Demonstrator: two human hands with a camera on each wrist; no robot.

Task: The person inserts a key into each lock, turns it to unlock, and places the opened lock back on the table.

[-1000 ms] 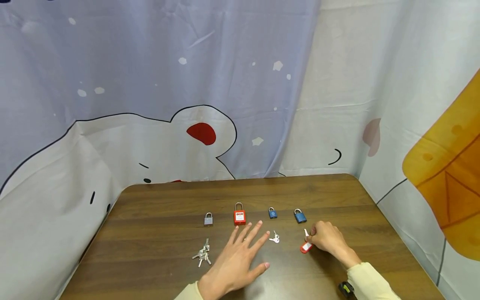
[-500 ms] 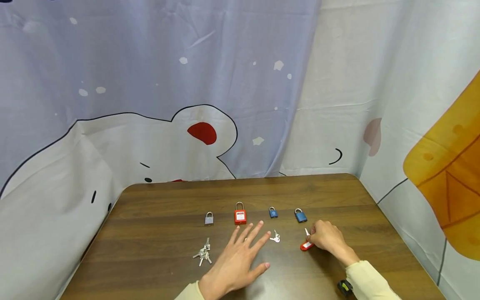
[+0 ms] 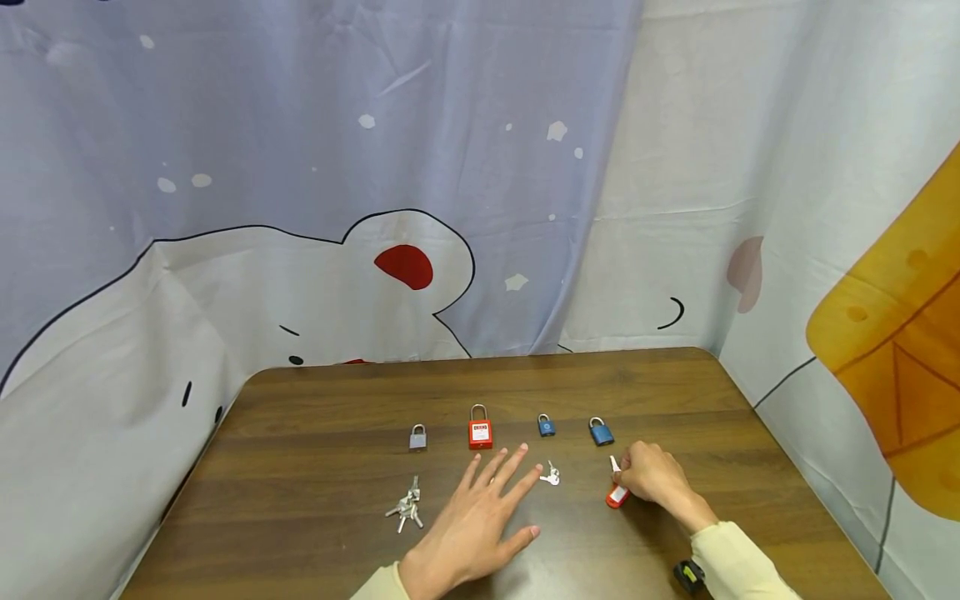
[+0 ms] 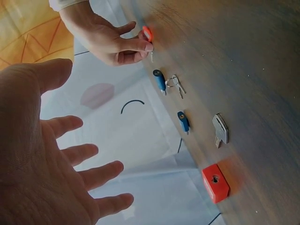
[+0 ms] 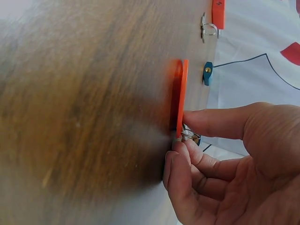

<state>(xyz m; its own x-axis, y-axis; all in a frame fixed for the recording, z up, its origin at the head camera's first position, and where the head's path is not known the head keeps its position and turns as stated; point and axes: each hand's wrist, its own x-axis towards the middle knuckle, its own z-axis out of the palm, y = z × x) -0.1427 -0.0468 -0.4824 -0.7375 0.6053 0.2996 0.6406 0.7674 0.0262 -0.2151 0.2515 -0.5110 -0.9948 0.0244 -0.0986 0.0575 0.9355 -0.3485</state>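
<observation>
My right hand (image 3: 656, 477) pinches a key with a red key tag (image 3: 618, 496) at the right of the table. In the right wrist view the tag (image 5: 185, 89) appears edge-on by the thumb, and fingers hide part of the key. Just beyond lies a blue padlock (image 3: 602, 434). My left hand (image 3: 476, 529) has its fingers spread and holds nothing. Ahead of it lies a red padlock (image 3: 480, 433) with a white label. A small pair of keys (image 3: 551, 475) lies right of its fingertips, below a smaller blue padlock (image 3: 547, 427).
A grey padlock (image 3: 417, 439) lies at the left end of the padlock row. Nearer, a bunch of several keys (image 3: 407, 507) lies left of my left hand. A printed curtain (image 3: 510, 167) hangs behind the wooden table (image 3: 300, 467).
The red key tag has turned slightly in my right hand's fingers, flatter half a second ago and now pointing more toward me. My left hand has barely moved.
</observation>
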